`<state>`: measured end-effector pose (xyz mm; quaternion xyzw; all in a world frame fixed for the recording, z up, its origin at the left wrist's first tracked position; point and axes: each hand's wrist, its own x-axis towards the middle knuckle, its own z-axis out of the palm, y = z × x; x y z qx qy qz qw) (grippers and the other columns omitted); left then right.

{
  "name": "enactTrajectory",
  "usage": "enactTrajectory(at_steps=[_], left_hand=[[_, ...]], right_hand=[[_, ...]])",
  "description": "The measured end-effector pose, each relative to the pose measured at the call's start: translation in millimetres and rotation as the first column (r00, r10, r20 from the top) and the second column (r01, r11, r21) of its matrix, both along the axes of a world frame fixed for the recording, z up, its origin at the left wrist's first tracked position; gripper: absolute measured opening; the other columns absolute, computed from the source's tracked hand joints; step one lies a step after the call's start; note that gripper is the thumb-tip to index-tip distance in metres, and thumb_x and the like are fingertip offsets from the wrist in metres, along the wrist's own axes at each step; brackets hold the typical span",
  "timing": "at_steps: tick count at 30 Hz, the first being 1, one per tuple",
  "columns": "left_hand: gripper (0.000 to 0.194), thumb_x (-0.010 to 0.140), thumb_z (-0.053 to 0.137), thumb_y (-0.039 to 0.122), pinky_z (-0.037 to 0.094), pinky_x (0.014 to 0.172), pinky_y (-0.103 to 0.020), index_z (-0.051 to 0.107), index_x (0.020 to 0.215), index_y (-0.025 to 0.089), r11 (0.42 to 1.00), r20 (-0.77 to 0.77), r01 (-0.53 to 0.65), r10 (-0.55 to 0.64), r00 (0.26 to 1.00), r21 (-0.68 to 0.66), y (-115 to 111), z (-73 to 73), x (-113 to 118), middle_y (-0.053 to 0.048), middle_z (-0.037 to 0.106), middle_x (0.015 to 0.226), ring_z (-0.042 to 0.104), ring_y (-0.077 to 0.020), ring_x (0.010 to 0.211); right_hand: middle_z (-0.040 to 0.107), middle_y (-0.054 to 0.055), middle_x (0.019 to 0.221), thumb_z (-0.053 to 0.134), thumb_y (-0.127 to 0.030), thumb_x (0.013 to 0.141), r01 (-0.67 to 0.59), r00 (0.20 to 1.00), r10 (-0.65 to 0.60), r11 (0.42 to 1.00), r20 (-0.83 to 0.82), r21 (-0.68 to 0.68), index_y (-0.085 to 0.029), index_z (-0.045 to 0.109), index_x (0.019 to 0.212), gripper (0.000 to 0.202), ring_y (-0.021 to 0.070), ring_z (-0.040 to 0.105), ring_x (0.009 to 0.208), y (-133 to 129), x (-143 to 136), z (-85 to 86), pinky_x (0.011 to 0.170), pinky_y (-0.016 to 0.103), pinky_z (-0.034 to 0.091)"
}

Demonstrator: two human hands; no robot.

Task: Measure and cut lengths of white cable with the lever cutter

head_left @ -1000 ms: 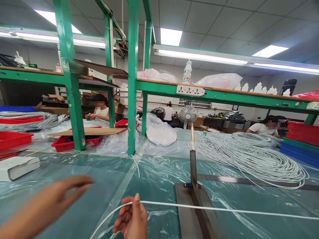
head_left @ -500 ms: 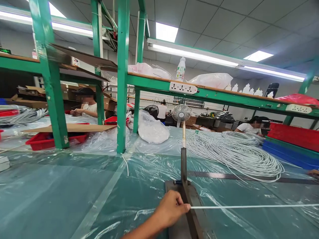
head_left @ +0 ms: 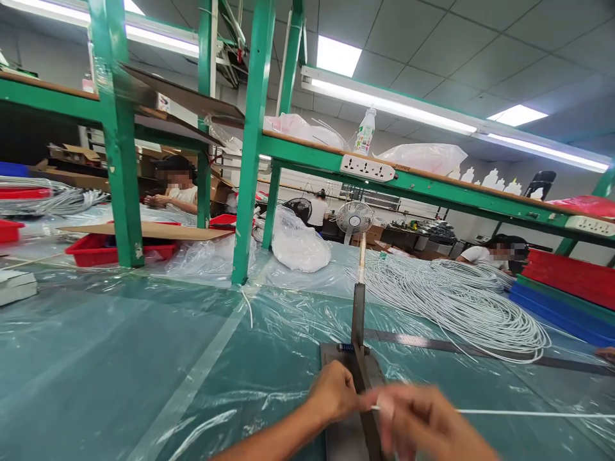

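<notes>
A thin white cable (head_left: 528, 414) stretches in from the right edge, above the plastic-covered table. Its end part shows at the fingertips of my right hand (head_left: 423, 422), which looks pinched round it but is blurred by motion. My left hand (head_left: 334, 392) is closed at the cable's end, its fingertips meeting the right hand's and partly hidden there. Both hands are over a lever cutter (head_left: 358, 320), a dark metal base with an upright arm and a worn handle. The right hand covers part of the cutter's blade bar.
Behind the cutter lies a metal ruler (head_left: 432, 344), with a large coil of white cable (head_left: 461, 301) beyond it. Stacked red and blue bins (head_left: 562, 307) stand at the right. A green shelf post (head_left: 254, 147) rises at centre-left. Other people sit further back; another person's hand shows at the right edge.
My right hand has come into view from the lower right and reached the cable's end by my left hand. The left hand stays at the cutter. The view has shifted slightly.
</notes>
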<state>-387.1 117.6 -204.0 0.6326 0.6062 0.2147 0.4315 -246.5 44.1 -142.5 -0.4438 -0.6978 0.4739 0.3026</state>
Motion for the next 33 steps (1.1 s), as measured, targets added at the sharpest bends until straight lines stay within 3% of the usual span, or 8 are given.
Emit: enactTrajectory(at_steps=[3,6,10,16,21,27,30,33], left_hand=[[0.037,0.05,0.075,0.022,0.019,0.048,-0.028,0.04,0.037,0.019,1.0,-0.002,-0.005,0.005,1.0,-0.021,1.2,-3.1,0.4,0.007,0.035,0.037,0.033,-0.0094,0.044],[0.039,0.048,0.076,0.021,0.017,0.046,-0.028,0.039,0.036,0.019,0.998,0.002,-0.003,0.003,1.0,-0.064,3.2,-4.8,0.9,0.008,0.032,0.034,0.03,-0.0088,0.041],[0.04,0.047,0.076,0.017,0.015,0.045,-0.028,0.038,0.034,0.018,0.994,-0.012,-0.022,0.021,1.0,-0.105,3.7,-1.6,2.2,0.009,0.03,0.033,0.025,-0.0077,0.04],[0.041,0.05,0.074,0.017,0.016,0.046,-0.028,0.036,0.035,0.019,0.993,-0.07,-0.044,0.036,0.997,-0.109,0.3,5.2,5.1,0.008,0.031,0.034,0.027,-0.0084,0.04],[0.04,0.05,0.075,0.019,0.02,0.046,-0.027,0.039,0.035,0.019,0.996,-0.084,-0.029,0.023,0.996,-0.082,-2.2,8.2,4.6,0.007,0.035,0.037,0.034,-0.0103,0.042],[0.04,0.053,0.074,0.022,0.025,0.047,-0.027,0.039,0.035,0.019,0.998,-0.091,0.026,-0.03,0.995,-0.054,-6.8,13.5,2.8,0.005,0.038,0.04,0.038,-0.0117,0.045],[0.038,0.054,0.074,0.023,0.028,0.049,-0.027,0.041,0.037,0.019,0.998,-0.103,0.039,-0.044,0.994,-0.049,-7.9,14.2,3.0,0.004,0.04,0.042,0.041,-0.0125,0.048],[0.035,0.053,0.075,0.026,0.031,0.052,-0.027,0.043,0.039,0.019,0.999,-0.115,0.032,-0.035,0.993,-0.024,-8.5,13.8,2.8,0.004,0.042,0.045,0.045,-0.0141,0.052]], right_hand=[[0.06,0.004,0.071,0.058,-0.049,0.072,0.445,0.896,-0.435,0.874,-0.093,0.194,-0.018,0.062,0.105,0.046,0.0099,0.05,0.049,71.6,29.3,34.5,0.048,0.024,0.041],[0.059,0.007,0.102,0.054,-0.035,0.08,0.643,0.765,-0.618,0.749,-0.182,0.158,-0.017,0.057,0.11,0.035,0.0054,0.05,0.049,147.8,43.8,62.3,0.046,0.02,0.043],[0.049,0.013,0.119,0.046,-0.039,0.085,0.613,0.757,-0.607,0.788,-0.241,-0.059,-0.014,0.045,0.119,0.043,0.0035,0.045,0.044,226.3,32.4,76.1,0.042,0.021,0.045],[0.052,0.003,0.071,0.03,-0.057,0.085,0.477,0.77,-0.536,0.844,-0.346,-0.245,-0.013,0.045,0.11,0.053,0.0064,0.037,0.04,267.4,-12.2,79.6,0.04,0.02,0.043],[0.049,0.002,0.06,0.014,-0.065,0.083,0.47,0.731,-0.546,0.837,-0.41,-0.279,-0.014,0.051,0.085,0.064,0.006,0.033,0.038,239.4,-7.5,97.5,0.034,0.017,0.036],[0.064,0.013,0.079,0.024,-0.05,0.09,0.413,0.702,-0.513,0.858,-0.495,-0.305,-0.012,0.055,0.08,0.05,0.0041,0.047,0.042,126.9,24.1,129.3,0.043,0.013,0.047],[0.066,0.015,0.097,0.045,-0.019,0.084,0.516,0.689,-0.609,0.793,-0.393,-0.325,-0.017,0.055,0.087,0.011,0.0065,0.056,0.048,59.4,34.0,124.0,0.044,0.013,0.051],[0.062,0.012,0.111,0.061,-0.007,0.063,0.584,0.698,-0.679,0.724,-0.229,-0.367,-0.021,0.058,0.1,0.039,0.0144,0.063,0.062,-0.6,45.6,96.1,0.053,0.021,0.058]])
